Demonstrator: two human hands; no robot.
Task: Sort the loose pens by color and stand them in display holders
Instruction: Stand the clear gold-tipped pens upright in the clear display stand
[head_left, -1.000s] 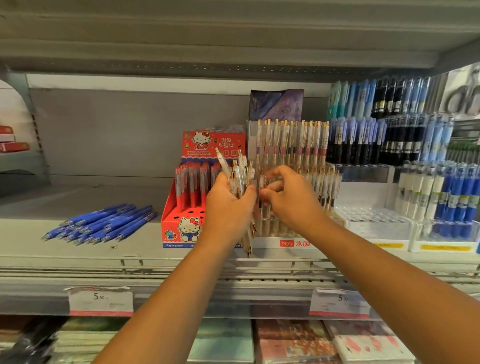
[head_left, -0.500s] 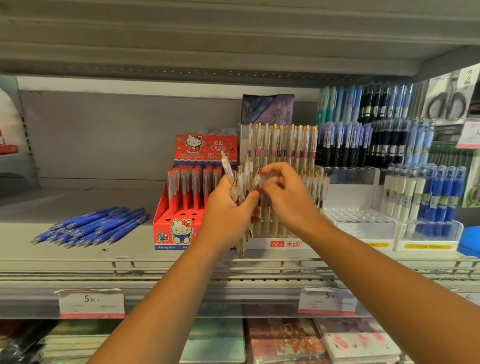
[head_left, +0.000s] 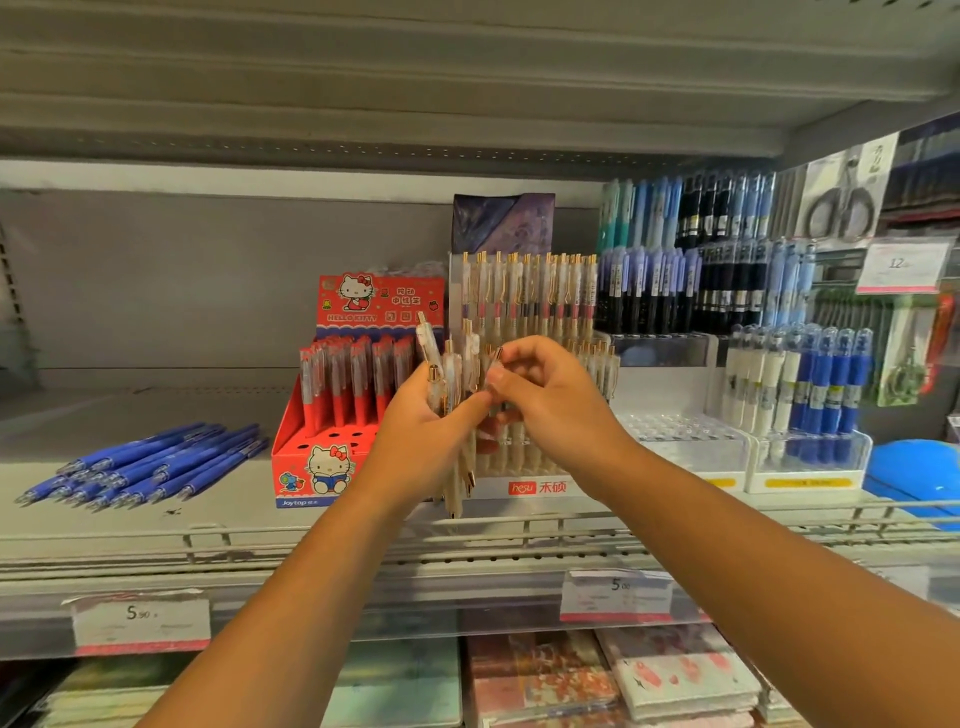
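Observation:
My left hand (head_left: 423, 436) grips a bunch of white pens with gold clips (head_left: 453, 364), their tips hanging below my fist. My right hand (head_left: 545, 400) pinches the top of one pen in that bunch between thumb and fingers. Right behind both hands stands a clear tiered holder (head_left: 535, 486) with a red label, filled with matching white and gold pens. To its left a red cartoon-cat display box (head_left: 317, 467) holds red pens, with open holes in its front row. Loose blue pens (head_left: 150, 465) lie in a pile on the shelf at the left.
Clear holders (head_left: 691, 447) at the right hold blue, black and white pens, one with several vacant holes. A blue object (head_left: 914, 478) sits at the far right. A wire rail (head_left: 363, 540) and price tags line the shelf front. Notebooks fill the shelf below.
The camera has swung left, so the shelf shifted right in view. My right hand's fingers have moved onto the top of one pen in the bunch. My left hand keeps its grip.

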